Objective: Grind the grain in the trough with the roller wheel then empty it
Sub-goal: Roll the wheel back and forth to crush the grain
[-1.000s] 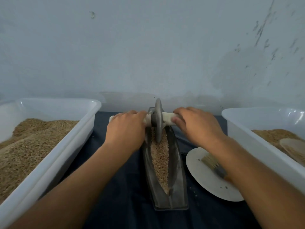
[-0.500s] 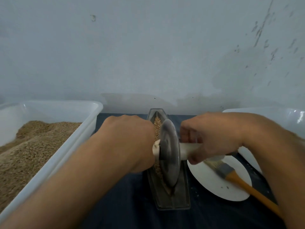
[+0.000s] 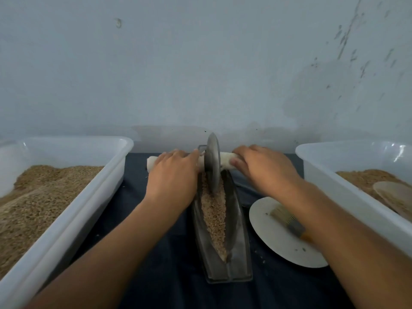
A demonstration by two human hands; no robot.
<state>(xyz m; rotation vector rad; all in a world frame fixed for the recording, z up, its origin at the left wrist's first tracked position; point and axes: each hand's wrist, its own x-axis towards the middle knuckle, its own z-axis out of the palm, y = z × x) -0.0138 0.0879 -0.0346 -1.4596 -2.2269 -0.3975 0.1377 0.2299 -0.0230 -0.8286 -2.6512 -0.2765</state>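
A dark metal boat-shaped trough (image 3: pixel 235 253) lies lengthwise on the dark cloth, with a strip of brown grain (image 3: pixel 214 210) along its groove. The grey roller wheel (image 3: pixel 212 161) stands upright at the trough's far end, its rim down in the grain. A pale wooden axle runs through the wheel. My left hand (image 3: pixel 171 177) grips the axle left of the wheel, and my right hand (image 3: pixel 265 169) grips it on the right.
A white plastic tub (image 3: pixel 73 219) of grain stands at the left. Another white tub (image 3: pixel 347 195) with grain and a flat scoop (image 3: pixel 396 195) is at the right. A white plate (image 3: pixel 276 237) holding a brush (image 3: pixel 287 219) lies right of the trough. A wall rises close behind.
The wheel rolled from the trough's far end to its near end and has now rolled back to the far end. Both hands moved with the axle.
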